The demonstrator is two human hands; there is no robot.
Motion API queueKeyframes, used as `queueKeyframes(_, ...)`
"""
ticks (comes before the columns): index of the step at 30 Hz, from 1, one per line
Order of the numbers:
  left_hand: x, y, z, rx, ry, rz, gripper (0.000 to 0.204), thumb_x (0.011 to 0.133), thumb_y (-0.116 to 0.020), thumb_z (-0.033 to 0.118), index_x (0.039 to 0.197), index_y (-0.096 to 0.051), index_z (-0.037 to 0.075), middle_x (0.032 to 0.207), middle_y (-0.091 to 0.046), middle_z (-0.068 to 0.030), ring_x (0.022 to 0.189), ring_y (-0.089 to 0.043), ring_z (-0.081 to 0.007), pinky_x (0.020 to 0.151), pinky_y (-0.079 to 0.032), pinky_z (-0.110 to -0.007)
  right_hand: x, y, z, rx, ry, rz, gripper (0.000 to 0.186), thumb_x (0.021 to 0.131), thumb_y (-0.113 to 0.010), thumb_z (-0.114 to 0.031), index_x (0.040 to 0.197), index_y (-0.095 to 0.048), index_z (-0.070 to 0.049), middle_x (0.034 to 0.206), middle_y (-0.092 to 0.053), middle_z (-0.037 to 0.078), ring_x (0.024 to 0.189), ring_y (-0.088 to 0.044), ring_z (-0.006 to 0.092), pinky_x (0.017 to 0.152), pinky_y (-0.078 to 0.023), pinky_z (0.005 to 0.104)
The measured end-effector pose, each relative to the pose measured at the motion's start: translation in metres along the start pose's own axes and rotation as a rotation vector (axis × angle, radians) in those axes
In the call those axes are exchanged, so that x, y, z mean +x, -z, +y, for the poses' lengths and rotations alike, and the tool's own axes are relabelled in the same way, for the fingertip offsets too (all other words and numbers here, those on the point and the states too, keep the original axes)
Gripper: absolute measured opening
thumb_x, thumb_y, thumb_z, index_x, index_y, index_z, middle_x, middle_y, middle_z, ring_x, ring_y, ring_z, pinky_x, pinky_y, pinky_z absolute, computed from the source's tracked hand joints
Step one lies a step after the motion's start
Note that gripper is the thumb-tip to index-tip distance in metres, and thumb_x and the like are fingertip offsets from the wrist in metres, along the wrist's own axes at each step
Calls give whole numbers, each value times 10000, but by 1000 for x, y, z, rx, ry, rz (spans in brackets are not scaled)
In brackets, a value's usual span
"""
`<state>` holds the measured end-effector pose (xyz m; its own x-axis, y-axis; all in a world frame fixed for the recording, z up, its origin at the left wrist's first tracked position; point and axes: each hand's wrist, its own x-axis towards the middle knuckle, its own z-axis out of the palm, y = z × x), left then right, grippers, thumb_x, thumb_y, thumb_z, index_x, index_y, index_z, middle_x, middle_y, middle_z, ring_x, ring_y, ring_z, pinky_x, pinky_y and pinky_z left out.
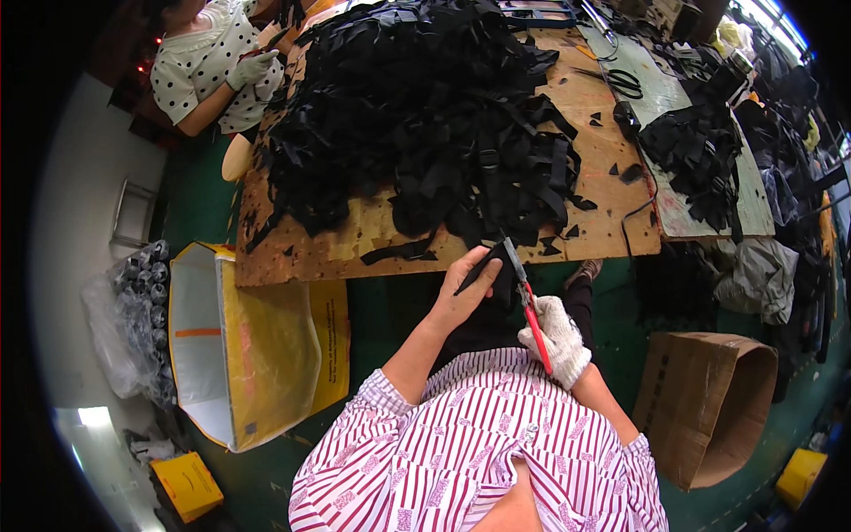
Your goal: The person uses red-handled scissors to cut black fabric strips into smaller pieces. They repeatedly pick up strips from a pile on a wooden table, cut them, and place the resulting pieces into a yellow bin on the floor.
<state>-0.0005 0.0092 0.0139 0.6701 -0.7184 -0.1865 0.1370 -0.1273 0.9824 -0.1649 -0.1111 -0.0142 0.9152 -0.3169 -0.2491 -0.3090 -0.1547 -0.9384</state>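
Note:
In front of my body, just off the table's near edge, my bare left hand (467,288) is closed on a black webbing strap piece (476,276). My right hand (558,341), in a white knit glove, grips a red-handled metal hand tool (534,330). The tool's grey metal end meets the black fabric at my left fingertips; whether its jaws are apart cannot be made out. More black fabric hangs below that point. Beyond my hands, a large heap of black straps (417,106) covers much of the wooden table (368,226), with a black buckle (488,159) showing among them.
Black-handled scissors (623,83) lie at the table's far right. A second pile of straps (700,146) rests on the adjoining grey board. A yellow bin (266,355) stands left, an open cardboard box (705,403) right. Across at far left is a person's gloved hand (253,69).

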Motion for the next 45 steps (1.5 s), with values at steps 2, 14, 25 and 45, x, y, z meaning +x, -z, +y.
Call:
queueKeyframes(2, -3, -3, -1, 8, 23, -2, 207, 921, -576, 262, 918, -576, 56, 697, -492, 57, 580, -460, -21, 539, -389, -176, 0, 0, -1, 29, 23, 6, 420, 770, -676, -162, 1083, -435, -21, 830, -520, 65, 687, -525, 159, 626, -452, 299)
queueKeyframes(14, -5, 29, 12, -231, -139, -92, 418, 796, -471, -24, 1212, -470, 19, 935, -525, -13, 818, -481, -81, 722, -414, -220, 1, 16, -23, 652, -185, 262, 322, 803, -545, -42, 1095, -410, -29, 779, -466, 37, 475, -455, 82, 398, -440, 204)
queueKeyframes(25, 22, 53, 53, 27, -628, 268, 170, 965, -483, 222, 954, -543, 63, 873, -548, -23, 810, -534, -142, 894, -412, -325, -5, 9, -25, 602, -234, 327, 287, 743, -483, -48, 1026, -450, -19, 742, -480, 57, 417, -423, 101, 342, -405, 213)
queueKeyframes(45, -40, 146, 181, -345, -1150, 391, 206, 922, -559, 269, 872, -499, 78, 717, -445, 15, 572, -381, -78, 537, -313, -249, -7, 8, -9, 620, -257, 356, 272, 775, -512, -79, 1029, -441, -13, 754, -464, 42, 477, -434, 81, 343, -403, 195)
